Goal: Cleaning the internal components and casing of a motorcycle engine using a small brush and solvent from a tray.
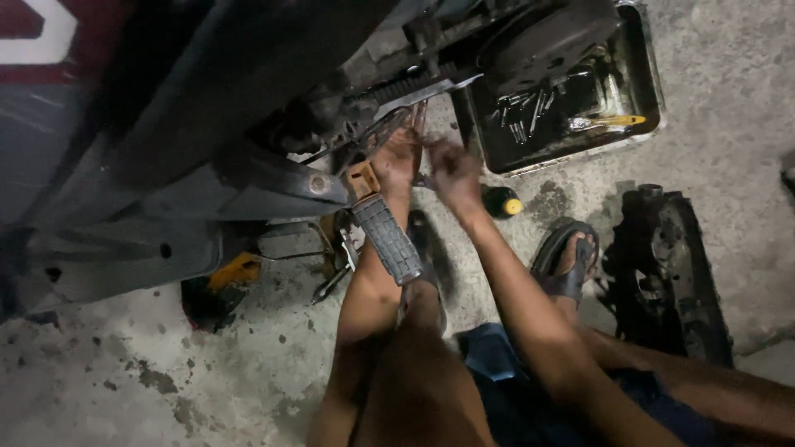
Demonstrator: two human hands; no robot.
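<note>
Both hands were up under the motorcycle's underside [248, 178] at 12 o'clock of the footpeg [387, 238]: left hand [398, 159] and right hand [453, 172] curled on small fittings, grip unclear; judged mid-disassembly, next needing steady fingertip work.

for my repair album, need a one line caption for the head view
Both hands, left hand and right hand, reach under a motorcycle beside its footpeg.

I see a grey, ribbed rubber footrest [387, 238] on an orange-brown metal bracket, jutting down and outward from the dark underside of the motorcycle [248, 178]. Just above it sits a thin bent metal rod or spring piece [383, 126], greasy and partly hidden among dark engine parts.
</note>
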